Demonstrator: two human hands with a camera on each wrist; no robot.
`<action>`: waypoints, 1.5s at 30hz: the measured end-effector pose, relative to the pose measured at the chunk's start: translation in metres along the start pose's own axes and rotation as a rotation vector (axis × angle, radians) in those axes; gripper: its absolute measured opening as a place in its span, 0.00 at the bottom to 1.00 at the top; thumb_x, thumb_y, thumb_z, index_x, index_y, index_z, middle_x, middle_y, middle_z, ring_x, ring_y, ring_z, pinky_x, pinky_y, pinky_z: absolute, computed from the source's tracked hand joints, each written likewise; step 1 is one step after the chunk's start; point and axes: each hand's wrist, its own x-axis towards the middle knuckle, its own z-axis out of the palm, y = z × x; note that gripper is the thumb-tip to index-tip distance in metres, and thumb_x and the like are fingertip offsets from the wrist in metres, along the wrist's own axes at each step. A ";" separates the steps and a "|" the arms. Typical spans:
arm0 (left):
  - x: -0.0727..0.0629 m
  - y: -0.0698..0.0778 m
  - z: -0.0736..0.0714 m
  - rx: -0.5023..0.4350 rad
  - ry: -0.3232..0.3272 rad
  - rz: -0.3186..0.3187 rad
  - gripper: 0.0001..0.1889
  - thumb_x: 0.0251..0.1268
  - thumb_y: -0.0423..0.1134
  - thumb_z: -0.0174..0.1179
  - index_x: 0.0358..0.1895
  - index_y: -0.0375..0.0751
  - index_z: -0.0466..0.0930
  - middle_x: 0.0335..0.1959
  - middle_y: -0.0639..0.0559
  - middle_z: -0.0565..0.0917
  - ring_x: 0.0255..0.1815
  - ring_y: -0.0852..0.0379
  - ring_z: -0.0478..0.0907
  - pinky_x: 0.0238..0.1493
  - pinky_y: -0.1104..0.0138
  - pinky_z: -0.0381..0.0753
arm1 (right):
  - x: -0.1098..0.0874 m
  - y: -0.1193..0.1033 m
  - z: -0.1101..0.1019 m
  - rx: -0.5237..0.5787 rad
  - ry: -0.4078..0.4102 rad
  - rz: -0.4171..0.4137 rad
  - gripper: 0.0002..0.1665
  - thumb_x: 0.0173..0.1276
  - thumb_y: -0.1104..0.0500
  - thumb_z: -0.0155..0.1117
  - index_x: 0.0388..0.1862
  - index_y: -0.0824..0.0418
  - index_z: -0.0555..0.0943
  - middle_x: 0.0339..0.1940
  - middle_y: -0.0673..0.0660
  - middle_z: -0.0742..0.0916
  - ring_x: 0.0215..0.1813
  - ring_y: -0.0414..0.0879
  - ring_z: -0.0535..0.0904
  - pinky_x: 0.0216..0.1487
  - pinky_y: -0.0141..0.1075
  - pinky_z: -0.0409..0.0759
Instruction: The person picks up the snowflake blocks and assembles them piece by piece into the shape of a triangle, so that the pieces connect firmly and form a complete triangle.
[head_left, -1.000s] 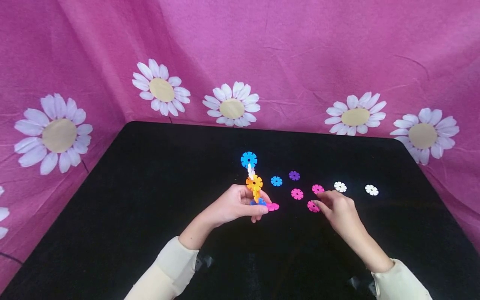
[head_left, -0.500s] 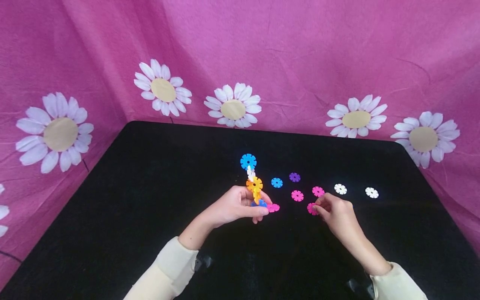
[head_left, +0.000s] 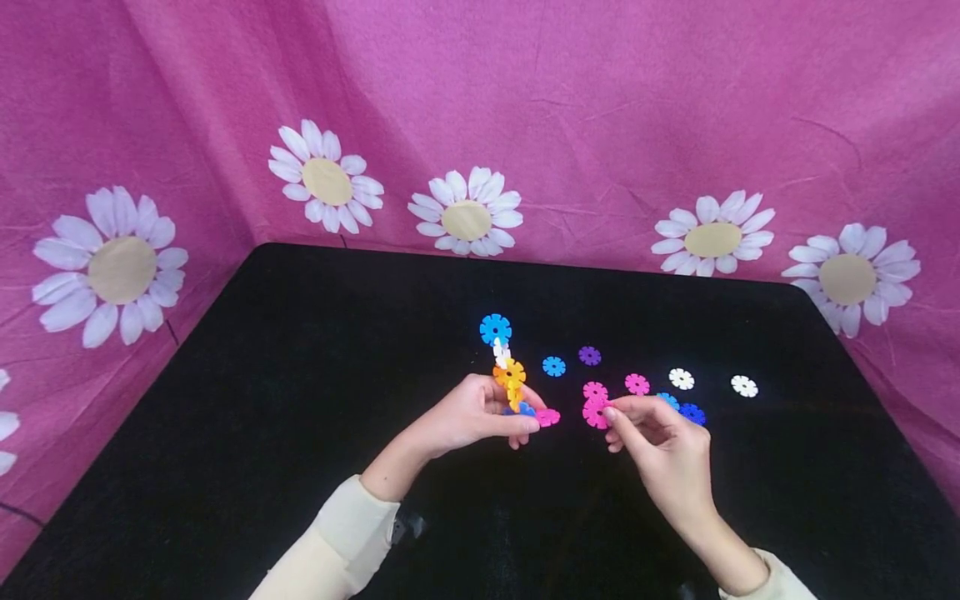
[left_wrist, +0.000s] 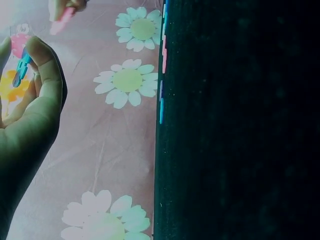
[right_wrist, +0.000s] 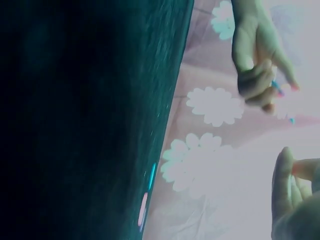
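Observation:
In the head view my left hand (head_left: 468, 417) pinches the lower end of a chain of notched flower-shaped discs. From the top, the chain runs through a light blue disc (head_left: 495, 330), a white disc (head_left: 502, 353), orange discs (head_left: 509, 372), a blue disc and a pink disc (head_left: 549, 417). The left wrist view shows the blue disc (left_wrist: 21, 69) edge-on between thumb and fingers. My right hand (head_left: 671, 454) pinches a loose pink disc (head_left: 596, 412) between thumb and forefinger, a short way right of the chain. Its fingers cover part of that disc's edge.
Loose discs lie on the black table (head_left: 337, 317): a light blue disc (head_left: 553, 366), a purple disc (head_left: 589, 356), pink discs (head_left: 637, 383), white discs (head_left: 681, 379) and a dark blue disc (head_left: 693, 413) beside my right hand. A pink flowered cloth (head_left: 577, 125) hangs behind.
My right hand has moved left with the pink disc, toward the chain, uncovering blue discs behind it. The chain's top has tipped slightly lower; my left hand has hardly moved.

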 end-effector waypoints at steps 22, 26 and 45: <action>0.001 -0.003 0.004 0.021 -0.006 -0.027 0.13 0.64 0.38 0.64 0.48 0.36 0.82 0.35 0.32 0.85 0.31 0.50 0.85 0.41 0.66 0.84 | -0.009 -0.015 0.018 0.132 -0.070 -0.130 0.17 0.48 0.80 0.71 0.37 0.69 0.83 0.29 0.61 0.88 0.28 0.30 0.84 0.32 0.24 0.83; 0.001 -0.003 0.004 0.007 0.001 -0.013 0.13 0.63 0.36 0.64 0.48 0.35 0.82 0.35 0.31 0.86 0.32 0.47 0.86 0.42 0.65 0.84 | -0.009 -0.017 0.021 0.144 -0.064 -0.162 0.17 0.47 0.81 0.70 0.36 0.69 0.83 0.28 0.62 0.88 0.29 0.30 0.85 0.33 0.24 0.83; 0.004 -0.004 0.009 -0.068 0.012 -0.043 0.15 0.63 0.36 0.65 0.51 0.34 0.81 0.39 0.32 0.85 0.34 0.57 0.86 0.49 0.63 0.85 | -0.009 -0.015 0.029 0.193 0.005 -0.222 0.15 0.49 0.80 0.70 0.36 0.70 0.84 0.26 0.64 0.87 0.26 0.33 0.84 0.32 0.23 0.82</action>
